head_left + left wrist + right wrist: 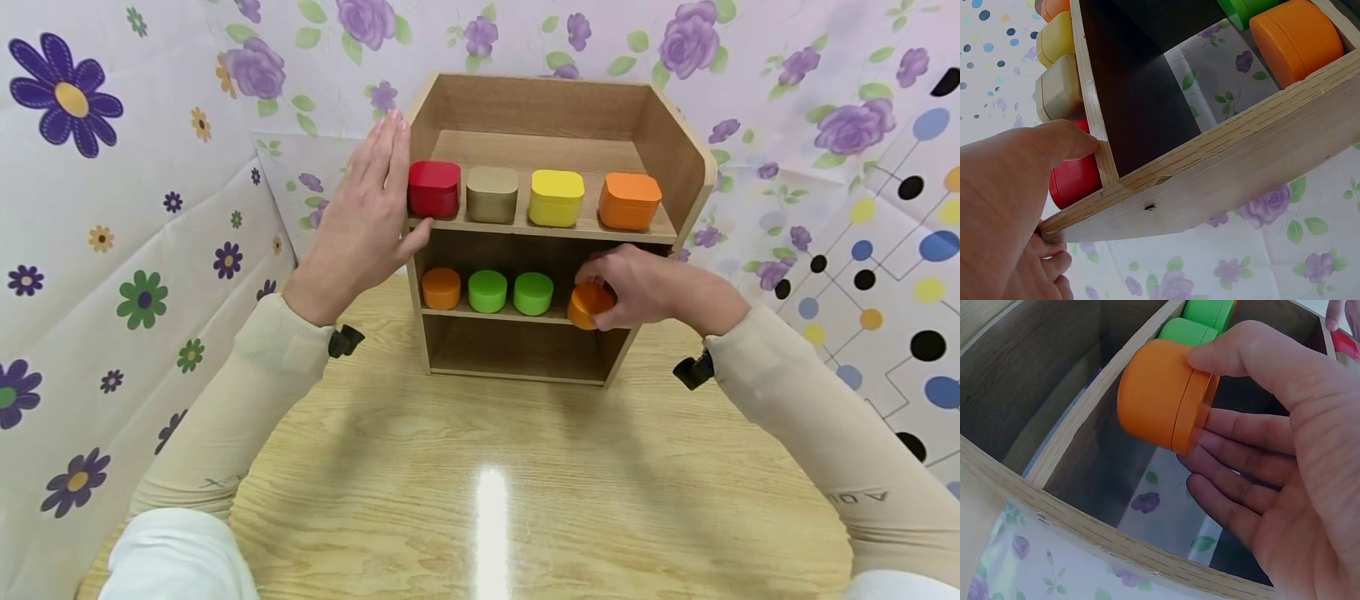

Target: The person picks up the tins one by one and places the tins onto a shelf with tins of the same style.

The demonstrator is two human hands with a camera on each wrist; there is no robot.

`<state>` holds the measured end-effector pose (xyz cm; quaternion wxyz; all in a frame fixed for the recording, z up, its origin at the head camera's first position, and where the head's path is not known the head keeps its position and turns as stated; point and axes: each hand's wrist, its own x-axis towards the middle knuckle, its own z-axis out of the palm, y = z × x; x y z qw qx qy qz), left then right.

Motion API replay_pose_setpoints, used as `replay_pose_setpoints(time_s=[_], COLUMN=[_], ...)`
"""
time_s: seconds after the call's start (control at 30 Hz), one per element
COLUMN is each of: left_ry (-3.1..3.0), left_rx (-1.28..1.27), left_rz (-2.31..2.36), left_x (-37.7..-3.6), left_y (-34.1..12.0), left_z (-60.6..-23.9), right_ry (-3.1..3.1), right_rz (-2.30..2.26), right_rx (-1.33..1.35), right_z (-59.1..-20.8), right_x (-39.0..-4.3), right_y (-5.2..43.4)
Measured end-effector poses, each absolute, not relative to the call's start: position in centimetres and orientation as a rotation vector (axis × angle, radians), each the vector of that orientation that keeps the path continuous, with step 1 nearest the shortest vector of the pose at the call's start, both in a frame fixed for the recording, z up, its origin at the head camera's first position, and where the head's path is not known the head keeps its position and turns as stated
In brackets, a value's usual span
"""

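The left hand [367, 218] lies flat with straight fingers against the left wall of the wooden shelf [678, 158], thumb on the upper board just beside the red tin [433, 188]. At the right end of the middle board, the right hand [645, 287] grasps an orange round tin [587, 306], thumb above and fingers beneath, at the near edge.

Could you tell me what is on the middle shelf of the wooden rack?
One orange tin and two green tins; the right hand holds another orange tin at its edge, covering what's behind.
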<state>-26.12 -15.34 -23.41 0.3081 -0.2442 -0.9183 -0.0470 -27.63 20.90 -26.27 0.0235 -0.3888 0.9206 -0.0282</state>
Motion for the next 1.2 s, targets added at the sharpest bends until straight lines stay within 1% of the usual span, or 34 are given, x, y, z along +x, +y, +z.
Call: replay_pose_setpoints(time_s=[0.3,0.53,0.87,1.2], left_ry=[-2.413,-2.406,-2.436,-2.419], left_rx=[-0.652,-0.661,-0.649,-0.649], left_rz=[-0.113,-0.112,-0.105,-0.111], left_x=[-26.1,-26.1,-26.1,-26.2], left_y=[-15.4,-15.4,-15.4,-15.4], left_z=[-23.4,-23.5,-23.5,-23.5], right_ry=[2.865,2.872,2.886,2.910], right_rz=[-0.011,0.077,0.136,0.238], right_rx=[-1.154,-1.051,-1.128,-1.106], right_z=[-26.4,-26.3,-27.3,-27.4], right_x=[-28.4,-28.6,-29.1,-29.2], right_y=[20.6,20.2,20.2,20.1])
